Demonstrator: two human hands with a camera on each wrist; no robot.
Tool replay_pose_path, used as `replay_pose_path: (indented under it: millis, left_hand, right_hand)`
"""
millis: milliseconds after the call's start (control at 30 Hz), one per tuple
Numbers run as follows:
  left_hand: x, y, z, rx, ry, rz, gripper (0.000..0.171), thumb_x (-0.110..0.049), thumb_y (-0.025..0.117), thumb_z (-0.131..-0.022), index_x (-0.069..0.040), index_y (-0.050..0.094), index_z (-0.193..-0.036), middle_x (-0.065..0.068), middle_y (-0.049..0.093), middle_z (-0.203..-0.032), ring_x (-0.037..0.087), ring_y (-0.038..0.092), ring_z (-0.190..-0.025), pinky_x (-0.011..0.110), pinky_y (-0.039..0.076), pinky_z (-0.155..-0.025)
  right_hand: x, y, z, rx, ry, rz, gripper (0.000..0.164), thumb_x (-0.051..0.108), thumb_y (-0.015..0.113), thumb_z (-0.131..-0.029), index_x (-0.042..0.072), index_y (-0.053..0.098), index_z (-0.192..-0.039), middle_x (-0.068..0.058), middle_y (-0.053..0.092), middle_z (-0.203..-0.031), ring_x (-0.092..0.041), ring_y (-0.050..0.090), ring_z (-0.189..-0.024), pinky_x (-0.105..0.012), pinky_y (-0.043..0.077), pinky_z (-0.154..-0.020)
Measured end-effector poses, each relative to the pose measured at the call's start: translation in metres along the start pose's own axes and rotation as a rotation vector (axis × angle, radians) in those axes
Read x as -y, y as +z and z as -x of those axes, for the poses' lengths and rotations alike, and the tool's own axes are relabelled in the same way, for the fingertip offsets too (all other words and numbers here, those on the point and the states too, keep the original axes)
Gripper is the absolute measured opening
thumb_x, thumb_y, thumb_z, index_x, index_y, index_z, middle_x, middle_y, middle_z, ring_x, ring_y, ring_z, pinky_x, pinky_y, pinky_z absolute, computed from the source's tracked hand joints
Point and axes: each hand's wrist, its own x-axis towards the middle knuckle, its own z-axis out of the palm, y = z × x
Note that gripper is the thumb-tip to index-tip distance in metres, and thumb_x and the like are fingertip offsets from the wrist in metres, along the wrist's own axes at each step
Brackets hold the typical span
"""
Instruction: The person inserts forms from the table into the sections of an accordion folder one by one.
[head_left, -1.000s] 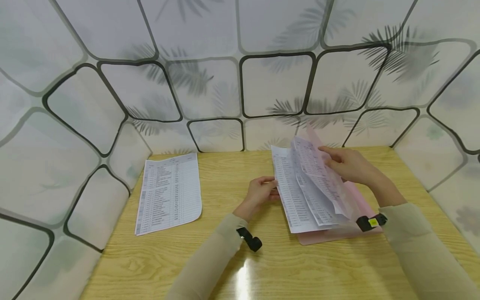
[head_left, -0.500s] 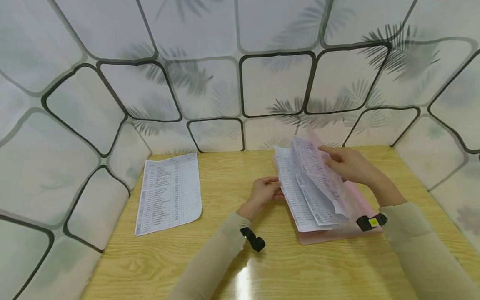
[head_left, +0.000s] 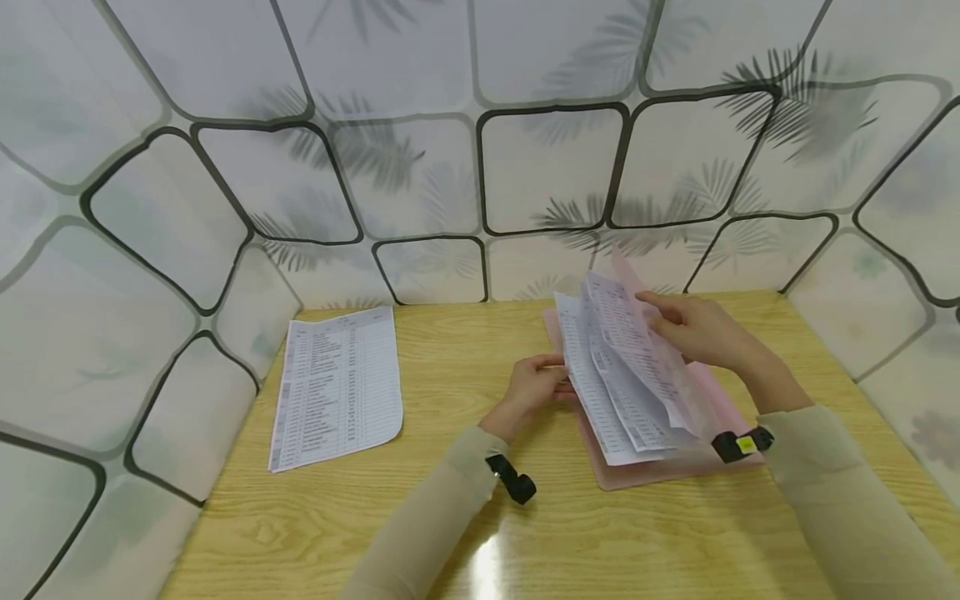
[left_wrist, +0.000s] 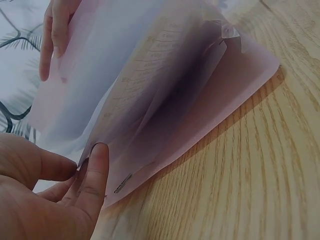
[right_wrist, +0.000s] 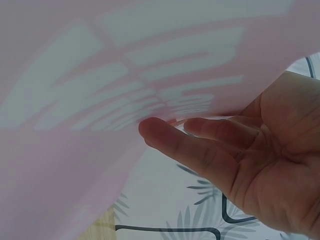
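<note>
A pink see-through folder (head_left: 637,477) lies open on the right of the table, with several printed sheets (head_left: 592,392) standing partly fanned inside it. My right hand (head_left: 701,332) holds up the raised cover (right_wrist: 65,170) together with some sheets, pinching the edge between thumb and fingers. At the left side, my left hand (head_left: 528,390) pinches the edge of the lower sheets; the left wrist view shows its thumb and fingertips (left_wrist: 100,155) meeting on the paper. Under those sheets the folder's pink back (left_wrist: 240,95) rests flat on the wood. Some fingers of the right hand are hidden behind the cover.
Another stack of printed sheets (head_left: 337,387) lies on the left of the wooden table (head_left: 315,525). Patterned fabric walls (head_left: 555,175) close in the back and both sides. A black wrist camera (head_left: 512,479) sits on the left sleeve.
My left hand has moved slightly right, pushing the lower sheets' edge inward, so more of the folder's pink left margin shows. The right hand has stayed in place.
</note>
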Motion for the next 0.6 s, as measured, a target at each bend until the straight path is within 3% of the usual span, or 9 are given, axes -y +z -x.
replay_pose_path:
  millis: [367, 600]
  left_hand:
    - [0.000, 0.007, -0.002, 0.023, -0.023, 0.030, 0.027, 0.004, 0.060, -0.101, 0.009, 0.068, -0.127, 0.030, 0.076, -0.109, 0.015, 0.072, -0.068, 0.038, 0.067, -0.076]
    - [0.001, 0.012, -0.004, 0.020, -0.045, 0.035, 0.027, 0.003, 0.061, -0.101, 0.007, 0.068, -0.126, 0.027, 0.077, -0.109, 0.013, 0.071, -0.064, 0.034, 0.066, -0.070]
  right_hand:
    - [0.000, 0.001, -0.001, -0.006, -0.008, 0.007, 0.057, 0.020, 0.055, -0.109, 0.010, 0.040, -0.163, -0.002, 0.046, -0.077, -0.018, 0.055, -0.063, -0.033, 0.057, -0.056]
    - [0.002, 0.001, -0.002, -0.008, -0.005, 0.003, 0.057, 0.020, 0.054, -0.109, 0.011, 0.040, -0.163, -0.012, 0.060, -0.087, -0.018, 0.055, -0.062, -0.034, 0.057, -0.056]
